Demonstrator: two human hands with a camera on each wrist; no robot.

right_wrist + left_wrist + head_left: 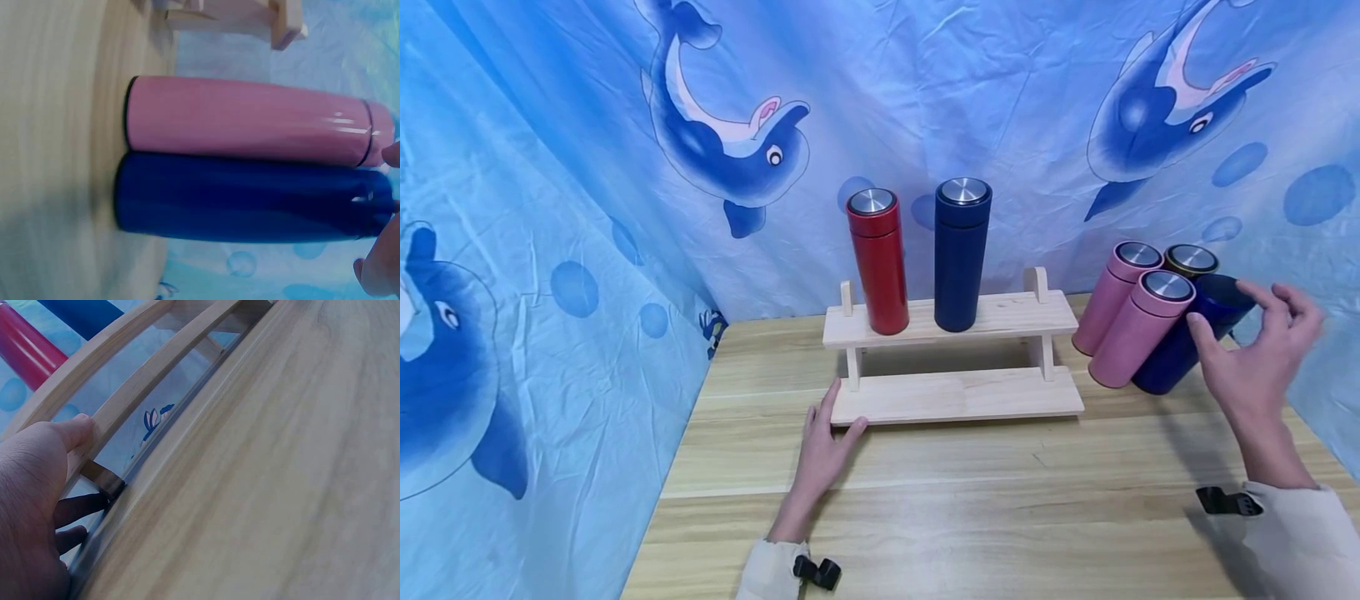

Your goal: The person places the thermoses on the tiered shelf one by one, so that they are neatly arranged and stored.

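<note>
My left hand [826, 446] grips the left end of the lower board of a two-tier wooden rack [958, 396]; in the left wrist view its thumb [78, 430] lies on the board's edge. A red thermos [880, 267] and a dark blue thermos [962, 258] stand on the upper board. On the right, my right hand [1262, 358] is spread around the top of another blue thermos [1176, 354]. In the right wrist view a gap shows between a fingertip and this blue thermos [250, 197]. Close beside it stands a pink thermos [244, 119].
A second pink thermos [1108, 304] and a thermos with a dark, gold-edged lid [1191, 260] stand behind in the same cluster, right of the rack. The wood-grain table [955, 508] meets a blue dolphin-print curtain [880, 100] at the back and sides.
</note>
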